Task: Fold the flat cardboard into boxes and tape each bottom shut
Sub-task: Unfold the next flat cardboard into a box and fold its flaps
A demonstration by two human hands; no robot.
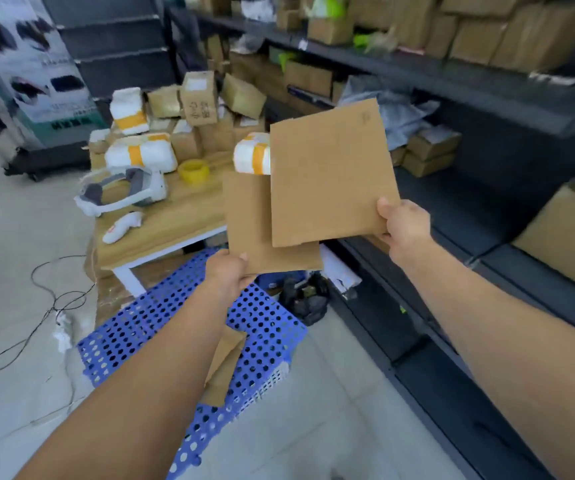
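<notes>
I hold two flat brown cardboard pieces in the air in front of me. My right hand [404, 223] pinches the lower right corner of the upper, larger flat cardboard [331, 174]. My left hand [228, 271] grips the lower left corner of the second flat cardboard [254, 230], which lies partly behind the first. A yellow tape roll [194, 170] sits on the wooden table [161, 233] beyond the cardboard. Another flat cardboard piece [225, 365] rests on the blue perforated crate [161, 327] below my left arm.
Small taped boxes [198, 98] and white wrapped parcels [140, 154] crowd the back of the table, with a white headset [123, 192] and controller [121, 226] in front. Dark shelves [486, 140] with boxes run along the right. Cables [47, 306] lie on the floor at left.
</notes>
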